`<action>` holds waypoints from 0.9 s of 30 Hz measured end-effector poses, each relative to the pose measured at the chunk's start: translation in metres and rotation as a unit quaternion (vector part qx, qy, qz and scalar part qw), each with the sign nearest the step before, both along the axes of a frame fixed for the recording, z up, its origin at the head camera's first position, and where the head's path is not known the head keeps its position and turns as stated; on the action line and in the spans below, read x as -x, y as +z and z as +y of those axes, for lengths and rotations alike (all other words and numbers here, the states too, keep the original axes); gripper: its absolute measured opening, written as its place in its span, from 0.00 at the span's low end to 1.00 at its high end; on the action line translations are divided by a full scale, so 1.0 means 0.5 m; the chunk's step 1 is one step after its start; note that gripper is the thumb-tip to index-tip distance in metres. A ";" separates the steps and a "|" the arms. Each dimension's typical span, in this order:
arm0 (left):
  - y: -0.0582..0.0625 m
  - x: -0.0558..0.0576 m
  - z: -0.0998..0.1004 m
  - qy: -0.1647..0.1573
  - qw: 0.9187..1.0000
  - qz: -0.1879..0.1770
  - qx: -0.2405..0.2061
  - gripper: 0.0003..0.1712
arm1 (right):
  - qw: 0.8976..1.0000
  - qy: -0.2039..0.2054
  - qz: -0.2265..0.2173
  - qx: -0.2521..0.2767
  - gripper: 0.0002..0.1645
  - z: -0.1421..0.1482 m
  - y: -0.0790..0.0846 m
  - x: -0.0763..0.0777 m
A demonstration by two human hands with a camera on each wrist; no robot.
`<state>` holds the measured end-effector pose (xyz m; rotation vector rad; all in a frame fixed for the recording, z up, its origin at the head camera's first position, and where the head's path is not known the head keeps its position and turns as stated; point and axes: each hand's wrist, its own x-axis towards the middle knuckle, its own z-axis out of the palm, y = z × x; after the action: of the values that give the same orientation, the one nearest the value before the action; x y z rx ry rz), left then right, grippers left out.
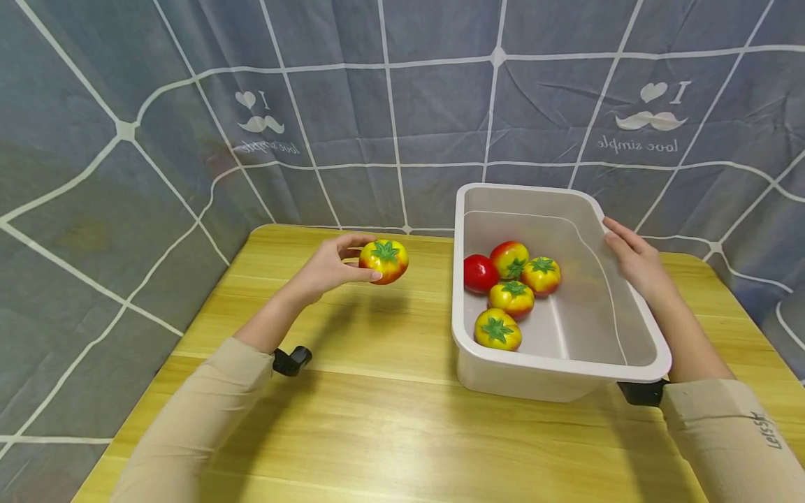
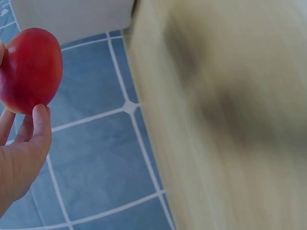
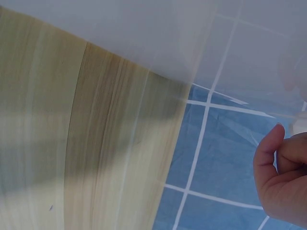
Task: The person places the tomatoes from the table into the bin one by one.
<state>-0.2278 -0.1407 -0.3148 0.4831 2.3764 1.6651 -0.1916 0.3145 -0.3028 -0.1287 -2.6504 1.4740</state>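
Observation:
My left hand (image 1: 330, 269) pinches a yellow-and-red toy tomato (image 1: 383, 260) with a green star-shaped leaf top, raised above the table to the left of the bin. From the left wrist view, the red underside of this tomato (image 2: 36, 69) shows, with the thumb against its lower edge. On the other side, my right hand (image 1: 638, 262) grips the right rim of a pale grey plastic bin (image 1: 560, 381). The right wrist view has that hand (image 3: 285, 175) with curled fingers at the bin's edge. Several yellow-and-red tomatoes (image 1: 511, 299) lie inside, toward the left wall.
A plain red round fruit (image 1: 480, 273) lies among the tomatoes by the bin's left wall. Under everything is a wood-grain table (image 1: 377, 419). A grey curtain with white lines (image 1: 440, 119) hangs behind the table and along its left side.

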 end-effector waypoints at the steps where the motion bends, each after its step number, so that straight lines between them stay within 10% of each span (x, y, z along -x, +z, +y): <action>1: 0.003 0.001 0.003 0.000 1.000 0.002 -0.002 0.34 | 1.000 0.000 0.001 0.000 0.33 0.000 -0.001 0.000; 27: 0.090 -0.002 0.154 -0.063 0.996 0.038 -0.057 0.33 | 1.000 -0.005 0.005 0.007 0.33 -0.001 -0.009 -0.003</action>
<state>-0.2270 -0.0639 -0.2700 0.7130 2.2574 1.7611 -0.1901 0.3139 -0.3071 -0.1350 -2.6286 1.4858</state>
